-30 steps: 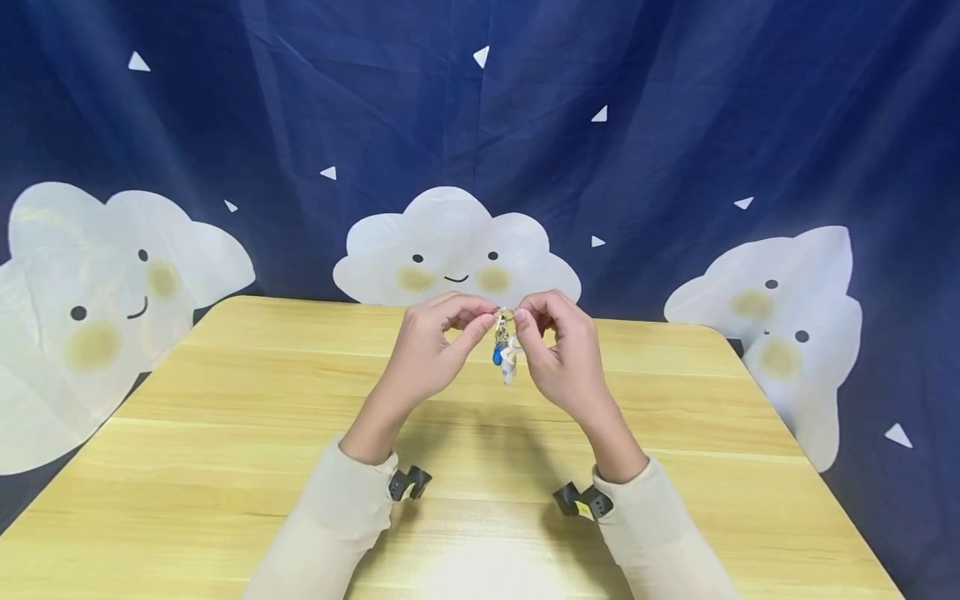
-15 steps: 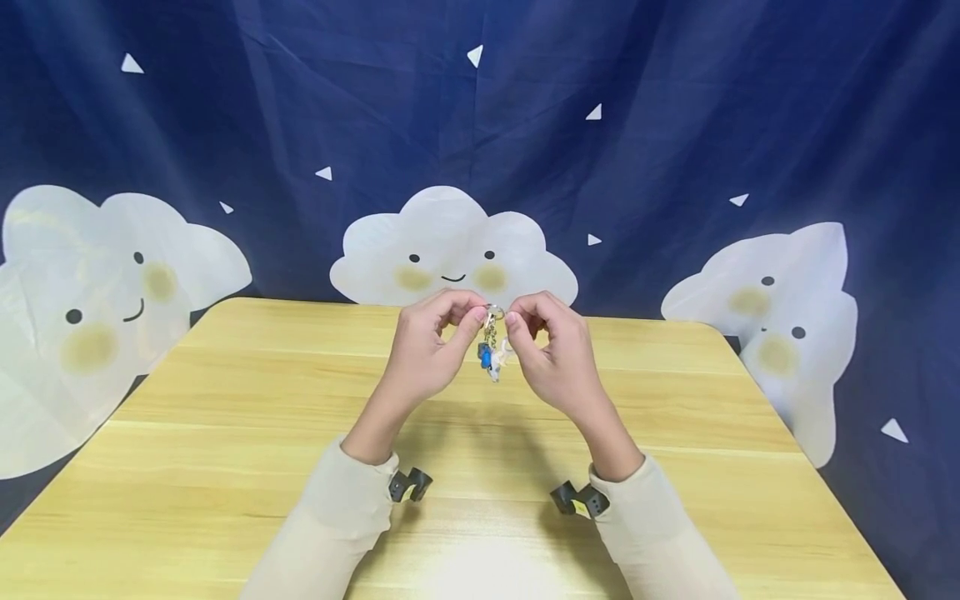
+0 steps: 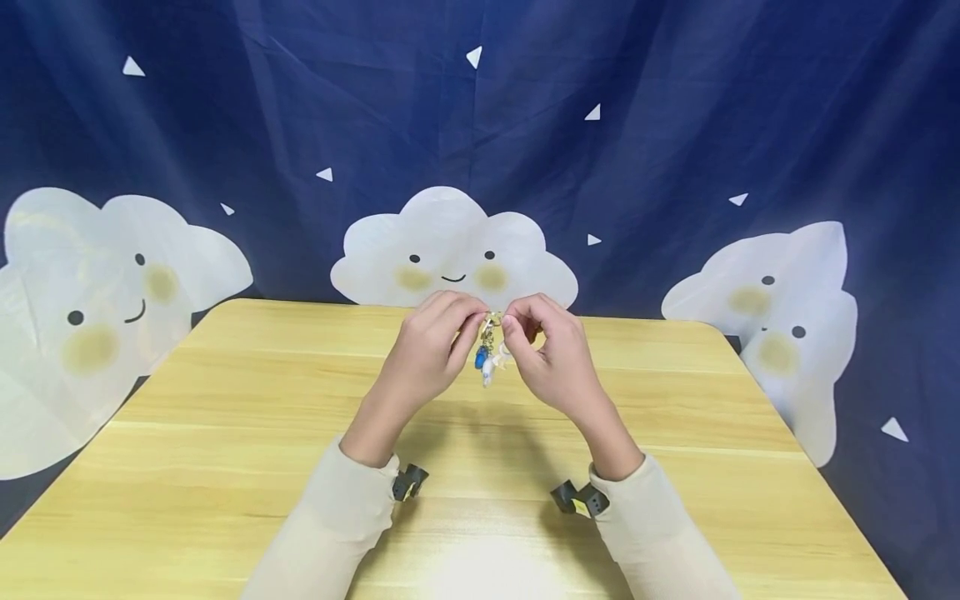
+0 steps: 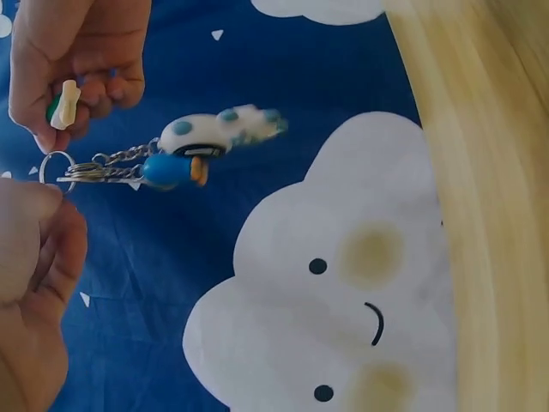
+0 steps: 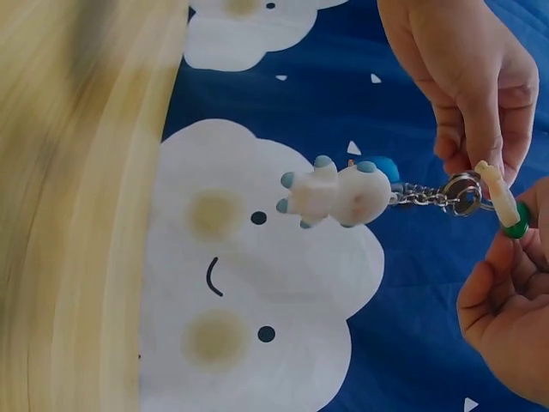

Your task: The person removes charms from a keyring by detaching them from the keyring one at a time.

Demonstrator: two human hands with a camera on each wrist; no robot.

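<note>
Above the far part of the table, both hands hold a keychain. Fingertips of the left hand (image 3: 429, 354) pinch its metal key ring (image 4: 53, 169) on one side. The right hand (image 3: 553, 354) pinches at the ring's other side. A small cream-and-green charm (image 5: 502, 197) lies against the right fingers; whether it is pinched too, I cannot tell. From the ring, on short metal chains (image 4: 129, 155), hang a white charm with blue spots (image 5: 347, 193) and a blue charm (image 4: 169, 170). The exact grip points are partly hidden behind the fingers.
A light wooden table (image 3: 225, 467) spreads beneath the hands. Behind it hangs a dark blue curtain (image 3: 405, 100) with white smiling clouds (image 3: 453, 229) and small triangles. Black wrist cameras (image 3: 409, 482) sit at both light sleeves (image 3: 322, 521).
The keychain and both hands have shifted slightly left since a second ago. The left hand has turned a little, its thumb now lower and its fingers covering more of the ring. The charms have swung.
</note>
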